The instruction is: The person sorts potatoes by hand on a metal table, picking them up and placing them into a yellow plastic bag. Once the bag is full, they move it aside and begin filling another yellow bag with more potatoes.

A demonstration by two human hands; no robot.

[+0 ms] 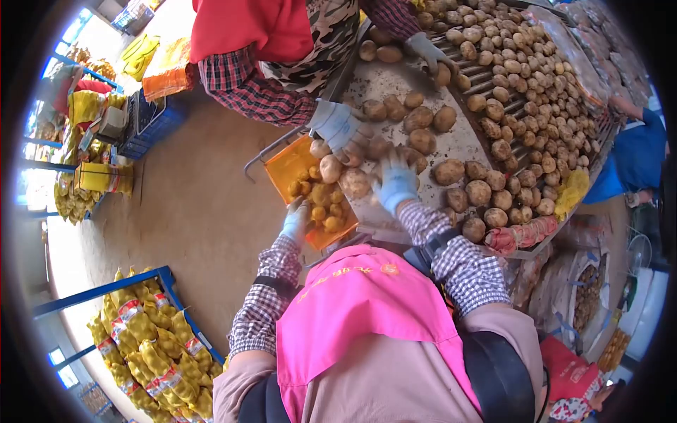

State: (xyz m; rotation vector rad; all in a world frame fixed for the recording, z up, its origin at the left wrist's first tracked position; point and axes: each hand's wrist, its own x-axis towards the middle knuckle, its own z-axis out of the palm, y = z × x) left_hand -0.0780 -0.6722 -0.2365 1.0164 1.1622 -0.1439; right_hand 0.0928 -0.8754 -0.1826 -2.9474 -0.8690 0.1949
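Observation:
My left hand (295,221), in a pale glove, is closed at the near left edge of an orange mesh bag (281,163). Inside the bag lie several potatoes (323,195), seen as yellow. My right hand (397,185), also gloved, rests with fingers spread against potatoes at the metal chute's lower end (381,217). Just left of it is a large pale potato (354,183). Brown, dirt-covered potatoes (422,142) lie farther up the chute. Across from me, a co-worker's gloved hand (341,130) touches potatoes above the bag's mouth.
The co-worker's other gloved hand (431,53) reaches onto a slatted roller bed (486,106) covered in potatoes. A blue-framed rack (169,282) of filled yellow mesh sacks (151,345) stands at lower left. Blue crates (149,127) stand at upper left. Another person (631,158) is at right.

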